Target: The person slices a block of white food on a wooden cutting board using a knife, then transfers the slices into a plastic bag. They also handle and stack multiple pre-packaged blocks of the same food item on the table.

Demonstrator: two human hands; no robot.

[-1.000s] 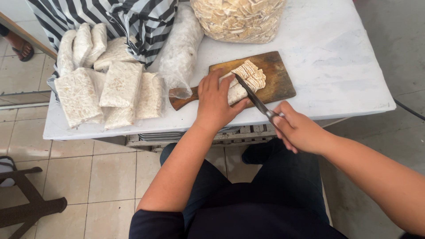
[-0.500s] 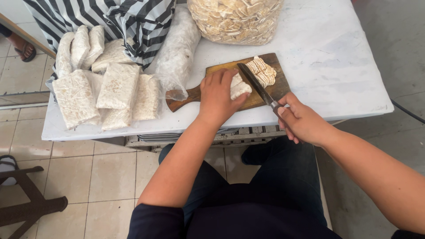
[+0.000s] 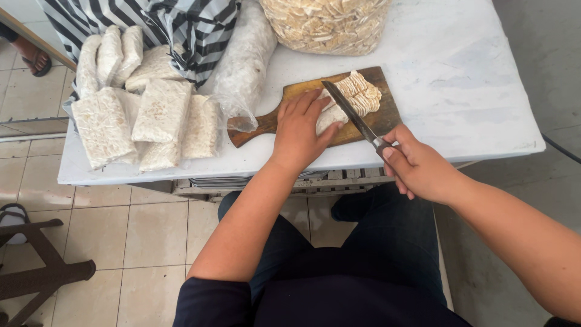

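Over by the table's (image 3: 484, 91) left edge, a pile of wrapped blocks (image 3: 142, 121) sits uncut. On the cutting board (image 3: 387, 115) near the front edge, left hand (image 3: 299, 130) lies flat on the half-sliced tempeh block (image 3: 351, 100), slices fanned at its far end; right hand (image 3: 417, 163) is wrapped tight around the knife (image 3: 357, 121).

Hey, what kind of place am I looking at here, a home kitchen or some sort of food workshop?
Probably a small food-prep workshop: wrapped white blocks stacked on a white table, a big clear bag of cut slices, and the right hand slicing with a knife on a wooden board.
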